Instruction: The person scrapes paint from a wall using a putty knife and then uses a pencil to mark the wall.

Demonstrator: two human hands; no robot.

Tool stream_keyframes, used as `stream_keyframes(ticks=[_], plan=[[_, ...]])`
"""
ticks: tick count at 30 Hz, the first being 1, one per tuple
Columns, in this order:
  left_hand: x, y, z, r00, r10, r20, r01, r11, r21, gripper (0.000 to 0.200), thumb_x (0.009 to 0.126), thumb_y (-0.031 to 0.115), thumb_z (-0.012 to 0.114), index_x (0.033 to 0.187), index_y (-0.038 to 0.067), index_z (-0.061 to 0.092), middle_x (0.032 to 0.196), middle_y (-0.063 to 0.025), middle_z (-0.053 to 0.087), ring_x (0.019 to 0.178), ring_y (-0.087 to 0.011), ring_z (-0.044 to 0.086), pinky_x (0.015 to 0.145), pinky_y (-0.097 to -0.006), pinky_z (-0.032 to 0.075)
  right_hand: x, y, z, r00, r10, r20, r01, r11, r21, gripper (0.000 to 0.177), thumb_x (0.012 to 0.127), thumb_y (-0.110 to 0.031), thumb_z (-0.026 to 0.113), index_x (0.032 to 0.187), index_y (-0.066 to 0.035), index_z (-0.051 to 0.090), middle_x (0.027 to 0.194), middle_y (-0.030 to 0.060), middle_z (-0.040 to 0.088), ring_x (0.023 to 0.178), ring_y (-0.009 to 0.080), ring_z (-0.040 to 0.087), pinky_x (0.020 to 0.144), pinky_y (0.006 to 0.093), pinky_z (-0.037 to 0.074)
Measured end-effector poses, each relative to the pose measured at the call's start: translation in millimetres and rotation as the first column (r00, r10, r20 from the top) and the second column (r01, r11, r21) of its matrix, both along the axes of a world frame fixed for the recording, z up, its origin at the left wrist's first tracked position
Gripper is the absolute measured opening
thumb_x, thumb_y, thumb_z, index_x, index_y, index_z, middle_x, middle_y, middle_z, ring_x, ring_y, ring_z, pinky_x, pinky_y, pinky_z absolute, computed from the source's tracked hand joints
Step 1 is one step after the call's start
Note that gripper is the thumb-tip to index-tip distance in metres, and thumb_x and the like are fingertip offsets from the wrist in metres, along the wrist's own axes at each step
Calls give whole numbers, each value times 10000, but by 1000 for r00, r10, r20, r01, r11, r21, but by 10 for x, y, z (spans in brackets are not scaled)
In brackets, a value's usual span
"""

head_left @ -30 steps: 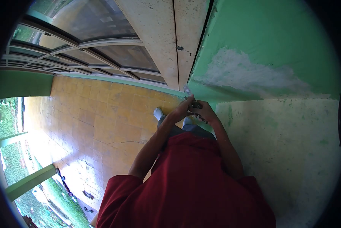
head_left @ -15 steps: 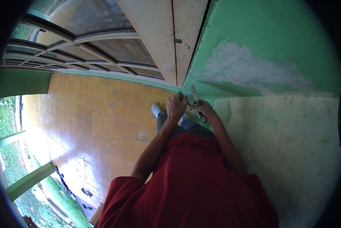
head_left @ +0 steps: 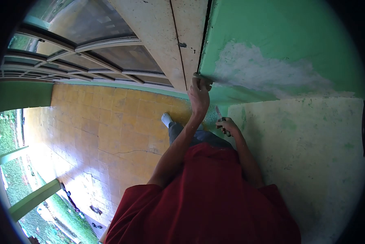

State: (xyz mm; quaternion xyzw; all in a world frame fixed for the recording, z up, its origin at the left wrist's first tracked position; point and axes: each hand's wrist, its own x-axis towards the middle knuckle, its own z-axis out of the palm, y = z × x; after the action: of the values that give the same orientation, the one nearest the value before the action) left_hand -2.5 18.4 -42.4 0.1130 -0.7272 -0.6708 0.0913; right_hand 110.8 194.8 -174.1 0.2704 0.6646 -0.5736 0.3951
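Note:
My left hand [head_left: 199, 97] is raised to the edge where the door frame [head_left: 192, 44] meets the green wall [head_left: 280, 28]. Its fingers are closed around a small, flat greyish piece [head_left: 197, 75], too little of which shows to name. Lower and to the right, my right hand [head_left: 228, 125] grips a putty knife [head_left: 218, 112] by its dark handle, the blade pointing up and away from me. A whitish patch [head_left: 255, 69] spreads over the green paint to the right of my left hand.
A pale, stained surface [head_left: 296, 142] fills the right side below the green wall. Paned windows [head_left: 105, 57] run along the left, above a yellow tiled floor [head_left: 121, 122] with a crack. My foot [head_left: 166, 118] stands near the corner.
My left hand has moved up and away from my right hand to the door frame's edge. My right hand, still holding the putty knife, has shifted slightly right and down.

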Motion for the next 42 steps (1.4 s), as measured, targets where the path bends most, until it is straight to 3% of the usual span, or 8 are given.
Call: stream_keyframes(ticks=[9, 19, 25, 32, 34, 37, 40, 42], plan=[[65, 197, -552, 970, -105, -221, 10, 920, -392, 89, 941, 43, 512, 867, 7, 543, 780, -170, 674, 687, -355, 667, 608, -429, 501, 114, 109, -213, 996, 41, 81, -48, 995, 86, 250, 842, -211, 689, 974, -14, 611, 752, 91, 675, 488, 107, 527, 429, 292, 441], [122, 410, -804, 999, 45, -24, -48, 984, -170, 82, 876, -26, 448, 894, 7, 521, 771, -199, 644, 721, -413, 629, 623, -489, 471, 242, 224, -175, 996, 18, 87, -31, 987, 155, 277, 850, -224, 672, 995, -5, 585, 751, 104, 663, 486, 121, 525, 412, 297, 421], [311, 929, -602, 955, -225, -195, 199, 969, -143, 44, 949, 34, 520, 930, 19, 557, 772, -127, 689, 640, -240, 678, 588, -368, 517, 181, 198, 33, 988, 88, 128, -109, 981, 162, 284, 847, -221, 681, 1004, -7, 581, 762, 108, 664, 499, 125, 533, 413, 305, 427], [-40, 258, -770, 958, 281, 55, -257, 930, -263, 92, 957, 53, 501, 915, -17, 542, 741, -157, 661, 600, -243, 623, 553, -384, 468, 208, 225, -185, 992, 34, 122, -51, 990, 135, 287, 846, -219, 684, 998, -3, 573, 756, 111, 661, 480, 128, 525, 405, 305, 423], [-26, 447, -672, 949, 314, 24, -307, 940, -147, 59, 931, 28, 490, 942, 21, 548, 730, -174, 618, 655, -385, 613, 571, -432, 441, 193, 241, -226, 995, 61, 77, -70, 991, 110, 294, 844, -218, 684, 1003, 0, 568, 750, 108, 657, 479, 130, 528, 403, 309, 419], [306, 826, -560, 987, -145, -72, 140, 988, -58, 47, 907, -3, 498, 913, 38, 522, 736, -182, 612, 701, -403, 615, 604, -459, 440, 132, 143, -204, 995, 43, 85, -58, 981, 183, 257, 836, -235, 650, 917, 2, 595, 681, 76, 628, 447, 155, 529, 389, 332, 389], [360, 954, -424, 971, -134, -200, 113, 987, -112, 25, 909, 5, 526, 925, 23, 523, 748, -195, 629, 665, -376, 630, 573, -428, 460, 73, 168, -150, 927, 365, 88, -375, 904, 206, 257, 838, -226, 655, 922, 10, 596, 659, 71, 604, 457, 152, 531, 411, 330, 413], [371, 773, -384, 994, -85, -75, 83, 996, -26, 47, 910, 17, 537, 883, -18, 519, 712, -200, 613, 605, -341, 613, 580, -407, 464, 106, 153, -79, 966, 249, 66, -257, 947, 191, 237, 838, -222, 669, 875, -1, 590, 652, 66, 593, 455, 147, 523, 404, 330, 408]])
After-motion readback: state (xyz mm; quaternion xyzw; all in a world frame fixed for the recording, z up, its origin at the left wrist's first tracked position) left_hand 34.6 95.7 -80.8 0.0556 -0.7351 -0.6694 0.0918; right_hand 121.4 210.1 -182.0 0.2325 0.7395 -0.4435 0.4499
